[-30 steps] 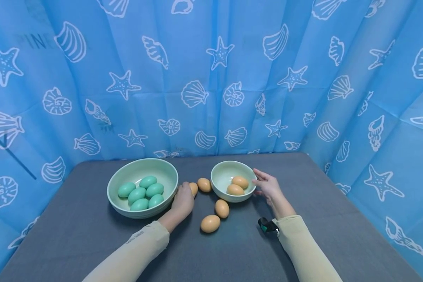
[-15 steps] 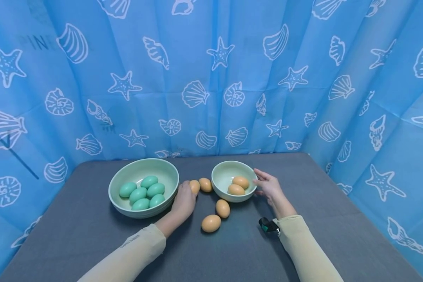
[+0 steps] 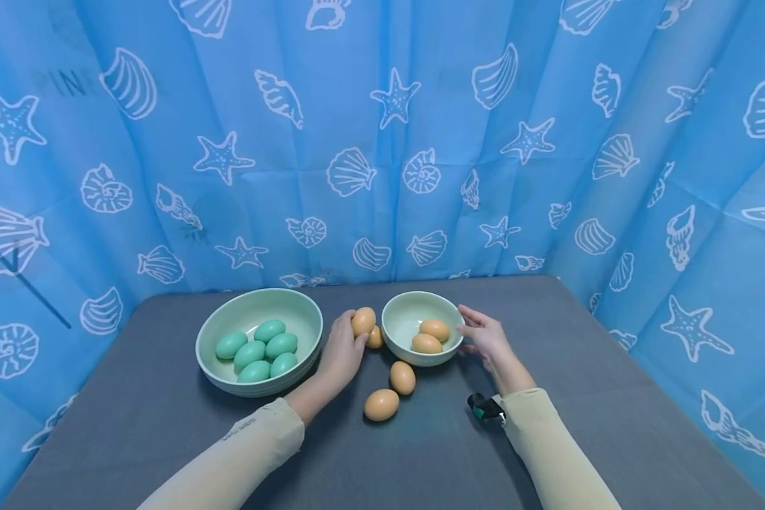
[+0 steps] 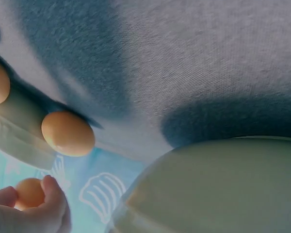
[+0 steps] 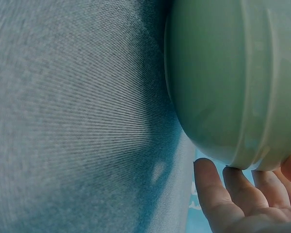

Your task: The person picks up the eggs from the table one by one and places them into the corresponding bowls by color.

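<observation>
My left hand (image 3: pixel 343 354) pinches a brown egg (image 3: pixel 364 322) between thumb and fingertips, raised off the table between the two bowls. In the left wrist view the held egg (image 4: pixel 30 193) shows between thumb and finger. My right hand (image 3: pixel 489 347) rests its fingertips against the right outer side of the small pale green bowl (image 3: pixel 400 312). Its fingers (image 5: pixel 242 191) touch the wall below the rim in the right wrist view. Two brown eggs (image 3: pixel 430 336) lie inside this bowl. Another brown egg (image 3: pixel 375 338) lies by its left side, partly hidden behind the held one.
A larger green bowl (image 3: pixel 210 340) at the left holds several teal eggs (image 3: pixel 249 352). Two brown eggs (image 3: pixel 381 404) lie on the grey cloth in front of the small bowl. A black strap piece (image 3: pixel 482 407) is at the right wrist. A blue shell-print curtain (image 3: pixel 357 212) hangs behind.
My left hand has lifted the brown egg from beside the large bowl and moved it up and right towards the small bowl. The right hand stays at the small bowl.
</observation>
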`<state>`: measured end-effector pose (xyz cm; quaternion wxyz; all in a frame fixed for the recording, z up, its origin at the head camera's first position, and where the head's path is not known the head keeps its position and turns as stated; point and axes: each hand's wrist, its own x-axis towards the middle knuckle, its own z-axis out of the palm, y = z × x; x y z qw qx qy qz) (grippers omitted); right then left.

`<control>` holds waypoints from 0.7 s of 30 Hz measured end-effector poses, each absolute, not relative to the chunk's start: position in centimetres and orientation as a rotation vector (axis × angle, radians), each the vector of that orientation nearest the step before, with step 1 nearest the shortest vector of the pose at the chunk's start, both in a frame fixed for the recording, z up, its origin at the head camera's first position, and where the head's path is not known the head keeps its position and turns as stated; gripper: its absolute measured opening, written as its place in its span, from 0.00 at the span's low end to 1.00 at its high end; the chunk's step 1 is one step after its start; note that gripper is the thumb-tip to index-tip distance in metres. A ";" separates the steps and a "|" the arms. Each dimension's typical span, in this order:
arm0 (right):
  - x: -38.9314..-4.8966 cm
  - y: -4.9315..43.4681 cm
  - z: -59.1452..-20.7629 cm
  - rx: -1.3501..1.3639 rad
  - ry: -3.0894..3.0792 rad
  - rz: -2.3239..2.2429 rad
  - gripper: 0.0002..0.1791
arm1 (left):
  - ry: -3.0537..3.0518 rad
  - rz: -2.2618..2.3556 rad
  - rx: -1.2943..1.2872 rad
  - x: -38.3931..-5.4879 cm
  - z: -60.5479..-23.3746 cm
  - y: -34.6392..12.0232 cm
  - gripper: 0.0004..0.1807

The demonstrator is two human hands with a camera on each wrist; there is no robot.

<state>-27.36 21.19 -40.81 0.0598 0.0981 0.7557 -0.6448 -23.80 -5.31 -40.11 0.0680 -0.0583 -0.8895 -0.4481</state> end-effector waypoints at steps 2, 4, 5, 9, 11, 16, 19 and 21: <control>-27.4 21.2 -40.8 0.294 2.286 -1.951 0.30 | -2.669 -1.380 -0.222 -24.0 -40.0 -5.1 0.27; -27.3 21.2 -40.7 0.294 2.289 -1.944 0.30 | -2.662 -1.411 -0.275 -24.2 -39.9 -4.8 0.27; -27.3 21.2 -40.7 0.296 2.291 -1.941 0.30 | -2.658 -1.422 -0.304 -24.3 -40.0 -4.6 0.27; -27.2 21.1 -40.7 0.289 2.292 -1.942 0.30 | -2.654 -1.416 -0.413 -24.9 -40.2 -3.9 0.26; -27.2 21.1 -40.7 0.292 2.291 -1.948 0.30 | -2.663 -1.396 -0.466 -25.1 -40.3 -3.7 0.25; -27.2 21.0 -40.6 0.300 2.285 -1.958 0.30 | -2.724 -1.292 -0.600 -25.9 -40.0 -3.1 0.25; -27.2 21.1 -40.6 0.301 2.288 -1.956 0.30 | -2.762 -1.220 -0.679 -26.2 -39.8 -2.7 0.25; -27.2 21.1 -40.7 0.300 2.288 -1.955 0.30 | -2.789 -1.179 -0.714 -26.4 -39.6 -2.5 0.25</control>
